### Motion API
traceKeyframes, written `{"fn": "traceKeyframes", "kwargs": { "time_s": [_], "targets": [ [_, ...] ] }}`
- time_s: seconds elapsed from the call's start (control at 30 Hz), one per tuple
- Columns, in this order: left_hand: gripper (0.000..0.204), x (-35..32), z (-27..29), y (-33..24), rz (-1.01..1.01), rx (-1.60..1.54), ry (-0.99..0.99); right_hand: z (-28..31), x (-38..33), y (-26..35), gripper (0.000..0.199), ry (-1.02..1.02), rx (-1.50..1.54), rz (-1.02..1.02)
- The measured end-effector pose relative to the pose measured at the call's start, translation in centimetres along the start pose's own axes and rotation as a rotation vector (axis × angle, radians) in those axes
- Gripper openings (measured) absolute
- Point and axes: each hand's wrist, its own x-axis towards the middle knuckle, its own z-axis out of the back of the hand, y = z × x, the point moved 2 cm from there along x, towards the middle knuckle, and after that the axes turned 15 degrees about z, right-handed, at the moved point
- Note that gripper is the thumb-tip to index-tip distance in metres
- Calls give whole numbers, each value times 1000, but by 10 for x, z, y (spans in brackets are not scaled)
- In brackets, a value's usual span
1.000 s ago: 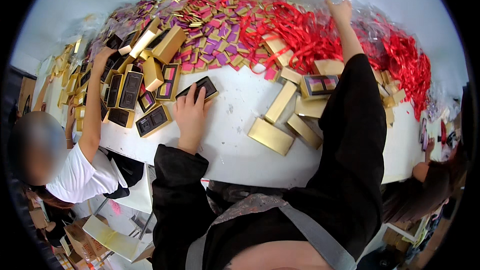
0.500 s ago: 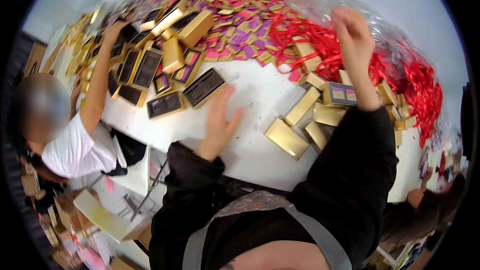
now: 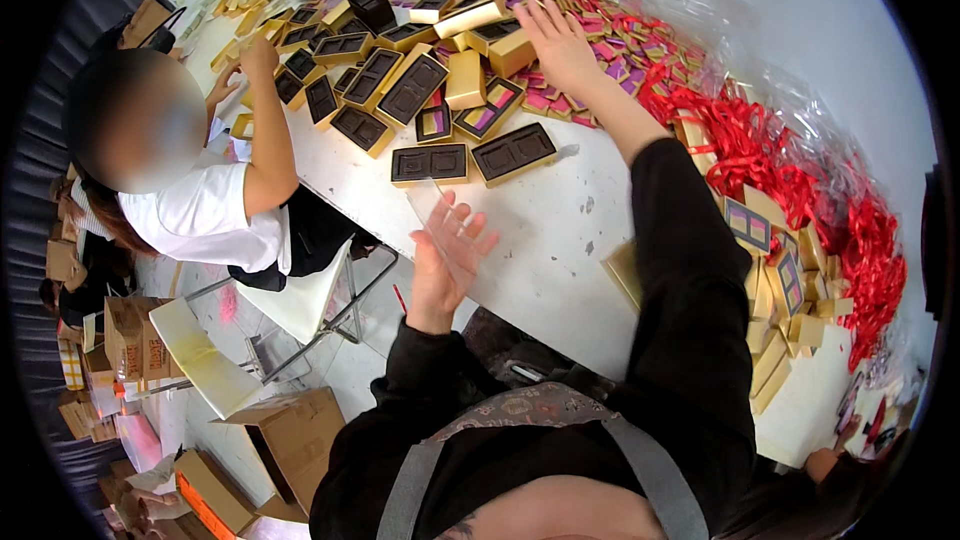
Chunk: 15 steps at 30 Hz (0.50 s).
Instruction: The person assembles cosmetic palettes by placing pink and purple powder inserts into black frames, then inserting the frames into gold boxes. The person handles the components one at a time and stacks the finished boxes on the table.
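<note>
My left hand (image 3: 447, 258) is palm up over the table's near edge, fingers partly curled. A thin clear plastic sheet (image 3: 427, 202) lies against the fingers and is held there. Just beyond it are two open gold boxes with dark trays, the left box (image 3: 430, 164) and the right box (image 3: 514, 154). My right hand (image 3: 562, 48) reaches far across the table with its fingers spread, holding nothing visible. Below it stands a gold box (image 3: 513, 53), at the right edge of a heap of open gold boxes (image 3: 412, 88). Some trays contain pink, purple and gold pieces (image 3: 490, 107).
Red ribbons (image 3: 770, 155) and clear plastic wrap (image 3: 800, 90) line the table's far right. More gold boxes (image 3: 785, 280) lie beyond my right arm. A co-worker (image 3: 215, 210) sits at the left, hands at the boxes. A folding chair (image 3: 215, 355) and cardboard cartons (image 3: 290, 435) stand lower left.
My view has turned left. My right hand has moved from the red ribbons to the box heap, its fingers spreading. My left hand has turned palm up, and the clear sheet now shows.
</note>
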Motion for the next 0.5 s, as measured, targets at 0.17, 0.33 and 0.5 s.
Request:
{"fn": "traceKeyframes", "kwargs": {
  "time_s": [0.17,0.33,0.5],
  "targets": [
    [62,-30,25,-9,26,67,-261,-8,-19,8,36,148,78,192],
    [40,-21,37,-13,25,43,-279,12,-63,18,29,418,-305,-139],
    [40,-23,24,-11,24,69,-319,14,-11,68,33,181,452,223]
  ]
}}
